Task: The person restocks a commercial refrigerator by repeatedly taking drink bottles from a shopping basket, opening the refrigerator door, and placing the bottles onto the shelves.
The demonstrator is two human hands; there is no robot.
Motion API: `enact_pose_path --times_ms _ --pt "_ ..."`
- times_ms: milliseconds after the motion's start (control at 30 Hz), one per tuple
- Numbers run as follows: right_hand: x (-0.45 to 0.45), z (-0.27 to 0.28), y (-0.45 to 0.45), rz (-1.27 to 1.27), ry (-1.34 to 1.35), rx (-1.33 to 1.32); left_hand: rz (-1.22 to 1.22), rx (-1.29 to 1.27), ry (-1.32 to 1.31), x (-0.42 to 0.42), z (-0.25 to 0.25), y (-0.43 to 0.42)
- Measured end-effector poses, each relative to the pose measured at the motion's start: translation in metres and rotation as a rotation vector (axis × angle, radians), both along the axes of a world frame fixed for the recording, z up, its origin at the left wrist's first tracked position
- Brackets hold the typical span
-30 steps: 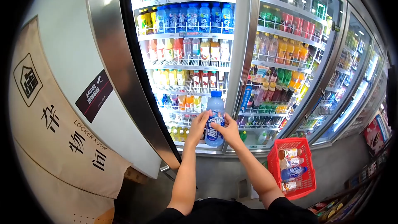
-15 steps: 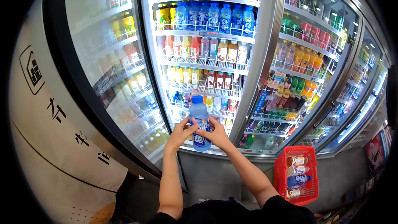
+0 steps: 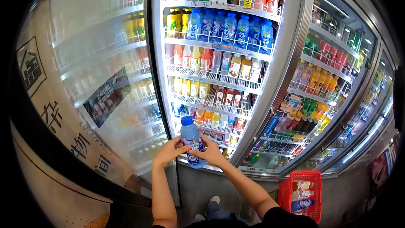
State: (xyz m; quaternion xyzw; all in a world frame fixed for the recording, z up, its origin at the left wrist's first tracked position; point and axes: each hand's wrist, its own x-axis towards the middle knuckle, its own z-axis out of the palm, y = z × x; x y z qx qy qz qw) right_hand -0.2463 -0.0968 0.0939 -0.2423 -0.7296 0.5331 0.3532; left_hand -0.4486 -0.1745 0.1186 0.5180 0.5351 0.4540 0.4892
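A blue sports drink bottle with a blue cap is held upright, slightly tilted, in front of the lit fridge shelves. My left hand grips it from the left side, its thumb across the label. From the right, my right hand is closed around the same bottle with its fingers partly behind it. Similar blue bottles stand in a row on the second shelf of the fridge.
The open glass door stands close to my left arm. A red basket with several bottles lies on the floor at lower right. Other closed fridge doors continue rightward. My shoe shows on the grey floor.
The view has shifted, so the shelves appear further right and the basket lower. Both hands still hold the bottle, which now appears lower left and a little more tilted.
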Motion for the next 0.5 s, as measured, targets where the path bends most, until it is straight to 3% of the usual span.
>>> enact_pose_path --times_ms 67,167,200,267,500 --pt "0.004 -0.007 0.017 -0.061 0.059 -0.035 0.0 -0.018 0.096 0.011 0.009 0.024" --pt "0.025 0.005 0.052 -0.054 0.109 -0.11 -0.111 0.203 0.178 0.018 -0.008 0.083" --pt "0.03 0.009 0.064 -0.073 0.155 -0.115 -0.119 0.203 0.172 0.029 0.011 0.092" --pt "0.042 0.025 0.089 -0.09 0.225 -0.055 -0.132 0.277 0.206 0.041 0.022 0.124" --pt "0.084 0.062 0.161 -0.456 0.013 0.368 -0.214 0.315 0.123 0.084 0.072 0.208"
